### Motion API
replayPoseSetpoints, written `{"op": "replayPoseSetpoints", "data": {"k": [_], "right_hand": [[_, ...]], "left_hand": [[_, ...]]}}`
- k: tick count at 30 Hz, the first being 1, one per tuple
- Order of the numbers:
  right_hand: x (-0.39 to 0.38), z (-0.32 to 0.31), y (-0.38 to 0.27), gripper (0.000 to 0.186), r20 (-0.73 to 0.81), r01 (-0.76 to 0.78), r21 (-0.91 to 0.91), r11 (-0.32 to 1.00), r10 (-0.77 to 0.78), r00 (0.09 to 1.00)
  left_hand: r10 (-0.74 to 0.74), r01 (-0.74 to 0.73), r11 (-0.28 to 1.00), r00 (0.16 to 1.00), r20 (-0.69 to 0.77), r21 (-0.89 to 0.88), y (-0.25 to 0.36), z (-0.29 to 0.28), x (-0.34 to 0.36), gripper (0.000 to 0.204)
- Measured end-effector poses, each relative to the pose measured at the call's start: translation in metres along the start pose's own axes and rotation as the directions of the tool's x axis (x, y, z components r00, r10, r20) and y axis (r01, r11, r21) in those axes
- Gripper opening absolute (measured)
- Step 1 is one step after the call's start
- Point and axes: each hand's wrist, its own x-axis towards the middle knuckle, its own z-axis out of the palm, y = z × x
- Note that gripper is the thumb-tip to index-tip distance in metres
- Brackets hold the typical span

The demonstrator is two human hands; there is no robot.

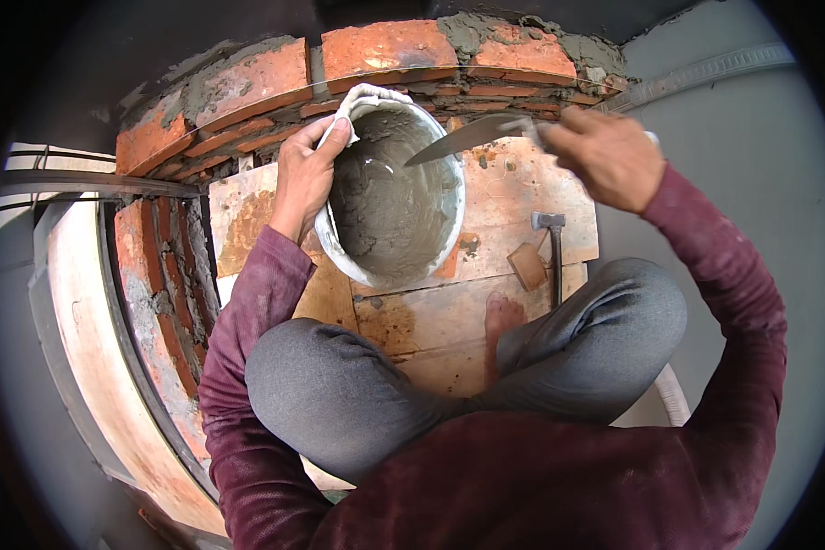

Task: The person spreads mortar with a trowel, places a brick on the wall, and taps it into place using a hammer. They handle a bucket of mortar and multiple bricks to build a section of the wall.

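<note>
A white bucket (456, 234) stands tilted in front of me, its inside coated with wet grey mortar (376, 215). My left hand (310, 170) is closed on the left side of its rim, where a whitish cloth-like piece (368, 94) lies folded over the edge. In my right hand (610, 158) is the handle of a pointing trowel (472, 136). The trowel's blade reaches left over the bucket's right rim, with the tip above the mortar. My right fingers are slightly blurred.
A brick wall (390, 53) curves along the far side, mortar on its top and a thin string along its face. Another brick section (147, 266) rises at left. On the stained boards (412, 321) lie a hammer (555, 243) and a small brown block (527, 266). Ribbed conduit (724, 69) runs at right.
</note>
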Motion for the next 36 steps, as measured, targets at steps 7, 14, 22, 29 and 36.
{"op": "replayPoseSetpoints", "data": {"k": [7, 14, 22, 29, 36], "right_hand": [[0.098, 0.092, -0.089, 0.046, -0.154, 0.229, -0.160, 0.960, -0.254, 0.955], [0.066, 0.056, -0.085, 0.029, 0.216, 0.321, 0.029, 0.947, -0.320, 0.923], [0.087, 0.049, -0.092, 0.025, 0.478, 0.299, 0.226, 0.927, -0.373, 0.795], [0.073, 0.024, -0.082, 0.042, 0.515, 0.010, 0.622, 0.783, -0.419, 0.748], [0.047, 0.099, -0.048, 0.056, 0.517, -0.455, 0.855, 0.249, -0.481, 0.708]], "left_hand": [[-0.022, 0.021, 0.999, 0.999, 0.034, 0.041, 0.003, -0.005, -0.006, 0.040], [0.047, -0.045, 0.993, 0.999, -0.013, 0.107, 0.005, 0.008, -0.011, 0.038], [0.101, -0.094, 0.984, 0.994, -0.035, 0.148, 0.002, 0.011, -0.015, 0.038], [0.036, -0.022, 0.994, 0.990, -0.134, 0.106, -0.003, 0.003, -0.028, 0.039], [0.111, -0.103, 0.991, 0.990, -0.088, 0.083, 0.002, 0.008, -0.026, 0.035]]}}
